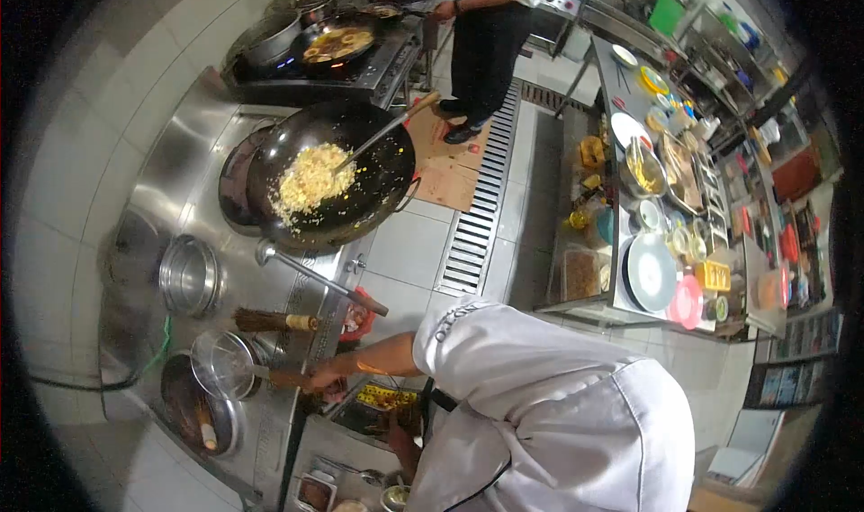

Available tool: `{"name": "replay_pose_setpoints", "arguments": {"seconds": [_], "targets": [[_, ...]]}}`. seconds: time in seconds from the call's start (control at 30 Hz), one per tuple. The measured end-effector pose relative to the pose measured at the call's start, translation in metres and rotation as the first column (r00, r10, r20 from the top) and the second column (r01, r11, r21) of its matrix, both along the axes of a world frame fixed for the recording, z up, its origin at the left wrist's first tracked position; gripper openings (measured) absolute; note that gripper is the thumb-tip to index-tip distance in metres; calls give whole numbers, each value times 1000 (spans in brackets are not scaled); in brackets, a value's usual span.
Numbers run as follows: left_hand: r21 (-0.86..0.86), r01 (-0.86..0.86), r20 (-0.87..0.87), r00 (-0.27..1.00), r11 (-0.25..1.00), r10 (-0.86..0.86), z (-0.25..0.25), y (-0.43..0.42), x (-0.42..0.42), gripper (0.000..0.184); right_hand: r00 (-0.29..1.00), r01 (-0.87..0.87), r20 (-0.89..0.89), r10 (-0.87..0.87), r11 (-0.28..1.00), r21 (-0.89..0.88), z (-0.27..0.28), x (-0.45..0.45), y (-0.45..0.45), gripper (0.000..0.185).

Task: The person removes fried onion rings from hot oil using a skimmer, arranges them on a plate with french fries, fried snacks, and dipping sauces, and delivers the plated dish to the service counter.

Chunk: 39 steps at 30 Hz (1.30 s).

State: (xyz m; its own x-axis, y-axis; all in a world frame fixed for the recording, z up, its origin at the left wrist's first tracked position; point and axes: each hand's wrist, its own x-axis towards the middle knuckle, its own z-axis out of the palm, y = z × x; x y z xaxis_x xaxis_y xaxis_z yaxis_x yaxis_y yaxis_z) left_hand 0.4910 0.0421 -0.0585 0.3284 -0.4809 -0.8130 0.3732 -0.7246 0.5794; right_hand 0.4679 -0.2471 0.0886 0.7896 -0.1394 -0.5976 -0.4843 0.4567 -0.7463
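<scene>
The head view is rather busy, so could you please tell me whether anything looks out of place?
Two things: the ladle on the steel counter has its handle jutting past the edge, where it might be knocked; and flat cardboard lies on the tiled floor beside the drain grate, an odd thing underfoot.

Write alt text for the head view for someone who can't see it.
A person's right hand is beside a strainer handle at a steel counter, grip unclear, the left hand lower down. Higher in view, a large wok holds crumbly yellow food and a long-handled utensil. A co-worker stands by a stove; dishes are at right.
</scene>
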Motion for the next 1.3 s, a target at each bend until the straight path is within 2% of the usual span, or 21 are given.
{"name": "replay_pose_setpoints", "arguments": {"seconds": [0.07,0.13,0.17,0.27,0.37,0.43,0.57,0.6,0.67,0.7,0.77,0.83,0.93,1.0,1.1,1.13,1.17,1.2,1.23,1.27,1.3], "targets": [[8,31,2,1000,999,-31,3,-12,5,60,999,-43,-32,43,999,11,-5,-2,3,73],[13,67,12,998,998,-67,6,-27,8,60,998,-66,21,63,980,187,-28,1,8,80],[20,81,17,997,996,-82,8,-34,11,60,990,-138,-10,142,978,158,-29,4,7,96],[26,99,33,994,995,-100,10,-53,14,61,999,3,38,-8,992,128,-35,-18,18,87],[28,113,54,992,993,-114,17,-63,15,61,999,-38,16,36,989,141,-39,-10,12,89],[33,102,92,990,994,-105,23,-62,16,61,966,114,235,-109,993,-7,-30,-38,21,90],[180,45,241,966,983,-89,40,-63,7,62,991,6,132,-13,998,57,-21,-12,18,99],[168,-4,253,967,986,-40,50,-56,5,62,994,44,102,-46,999,23,-19,-12,17,99],[-290,-99,-210,977,952,38,70,-42,-12,61,988,148,41,-147,988,-45,-15,-22,10,100],[-296,-125,-210,976,947,63,73,-45,-15,61,992,121,42,-119,991,-51,-13,-25,5,100],[-101,-65,76,994,993,73,72,-43,-22,58,997,71,-21,-72,995,-64,-4,-28,4,101],[-145,-69,78,994,987,81,68,-34,-20,58,989,98,114,-90,993,-68,-8,-47,6,102],[-217,-64,27,997,974,71,97,-45,-35,57,998,45,-43,-47,998,-34,-19,-71,2,88],[-184,115,197,977,976,-78,31,-29,-21,51,998,52,-29,-56,991,-121,-1,-119,5,78],[-153,115,263,962,982,-72,50,-38,-28,48,995,27,-88,-54,959,-284,17,-206,10,60],[-157,136,252,963,978,-93,49,-38,-32,48,989,64,-115,-93,971,-232,13,-235,14,48],[-201,12,89,996,980,6,48,-37,-35,49,974,131,-141,-175,952,-275,3,-270,25,53],[-215,-90,-83,994,972,74,50,-43,-36,51,961,178,-154,-231,938,-298,0,-303,33,44],[-47,122,82,990,991,-118,67,-54,-34,46,937,127,-227,-264,866,-484,-10,-334,44,37],[-174,157,188,974,972,-123,68,-62,-40,41,892,57,-313,-327,767,-639,-23,-369,59,31],[2,130,187,974,991,-128,73,-73,-45,40,795,89,-352,-495,669,-738,-26,-396,79,24]]}}
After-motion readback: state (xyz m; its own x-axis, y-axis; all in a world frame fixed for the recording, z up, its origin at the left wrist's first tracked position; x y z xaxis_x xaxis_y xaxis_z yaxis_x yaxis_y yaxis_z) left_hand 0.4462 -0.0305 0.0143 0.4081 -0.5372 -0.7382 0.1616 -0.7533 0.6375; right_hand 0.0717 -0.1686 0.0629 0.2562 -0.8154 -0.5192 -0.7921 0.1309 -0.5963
